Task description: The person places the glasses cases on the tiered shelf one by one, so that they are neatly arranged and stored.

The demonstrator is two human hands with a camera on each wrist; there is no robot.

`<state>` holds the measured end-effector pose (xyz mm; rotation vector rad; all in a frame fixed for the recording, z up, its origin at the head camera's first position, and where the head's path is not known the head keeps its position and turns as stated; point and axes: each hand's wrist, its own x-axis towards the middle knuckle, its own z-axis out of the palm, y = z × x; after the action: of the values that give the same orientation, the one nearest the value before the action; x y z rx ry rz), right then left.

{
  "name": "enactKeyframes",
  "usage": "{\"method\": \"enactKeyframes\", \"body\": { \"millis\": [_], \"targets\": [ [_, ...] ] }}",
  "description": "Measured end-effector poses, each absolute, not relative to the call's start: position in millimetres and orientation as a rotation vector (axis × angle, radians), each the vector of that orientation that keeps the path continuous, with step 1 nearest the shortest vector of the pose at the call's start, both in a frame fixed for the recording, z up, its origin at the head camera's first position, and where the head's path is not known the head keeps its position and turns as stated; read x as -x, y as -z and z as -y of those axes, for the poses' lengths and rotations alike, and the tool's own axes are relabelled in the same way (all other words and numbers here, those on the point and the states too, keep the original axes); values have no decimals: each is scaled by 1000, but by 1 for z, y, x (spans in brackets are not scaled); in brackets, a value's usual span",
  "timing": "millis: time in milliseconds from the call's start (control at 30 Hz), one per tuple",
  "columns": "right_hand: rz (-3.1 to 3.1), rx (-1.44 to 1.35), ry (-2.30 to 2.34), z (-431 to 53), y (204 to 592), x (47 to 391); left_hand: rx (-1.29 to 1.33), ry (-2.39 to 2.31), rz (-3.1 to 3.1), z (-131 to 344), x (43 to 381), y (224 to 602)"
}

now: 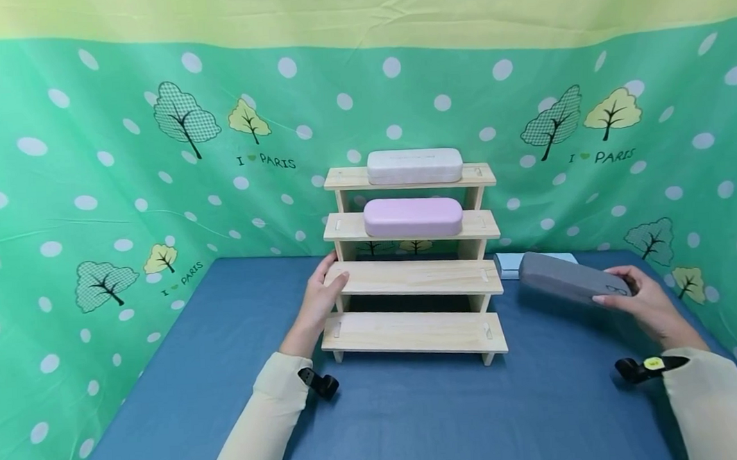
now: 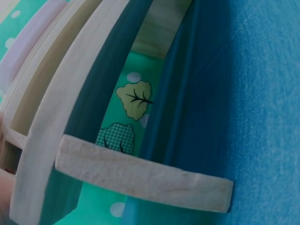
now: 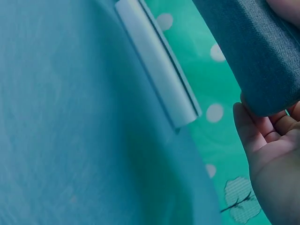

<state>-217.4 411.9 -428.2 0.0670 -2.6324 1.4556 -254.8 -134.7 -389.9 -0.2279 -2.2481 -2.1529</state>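
Note:
A wooden tiered shelf rack (image 1: pixel 414 332) stands on the blue cloth. My left hand (image 1: pixel 315 304) grips the left end of its second tier from the bottom, thumb on top; in the left wrist view only a sliver of that hand shows at the left edge. My right hand (image 1: pixel 644 302) holds a grey fabric glasses case (image 1: pixel 568 277) by its right end, tilted above the cloth to the right of the rack. A small spectacles mark shows on that case. Behind it lies a light blue case (image 1: pixel 509 266), partly hidden in the head view and plainer in the right wrist view (image 3: pixel 157 65).
On the top tier sits a white glasses case (image 1: pixel 414 166), with a lilac glasses case (image 1: pixel 413 217) one tier lower. A green dotted curtain (image 1: pixel 311 94) with tree prints hangs behind and along both sides of the blue cloth (image 1: pixel 428 421).

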Motion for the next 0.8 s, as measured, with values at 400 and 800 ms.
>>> {"method": "enactKeyframes", "body": {
  "millis": [400,800],
  "targets": [
    [2549,-185,-1445,-382,397,212,218,2157,2248,134,255,390],
    [2583,-291,-1459,-340,370,206,224,2178,2229,134,256,390]
  ]
}}
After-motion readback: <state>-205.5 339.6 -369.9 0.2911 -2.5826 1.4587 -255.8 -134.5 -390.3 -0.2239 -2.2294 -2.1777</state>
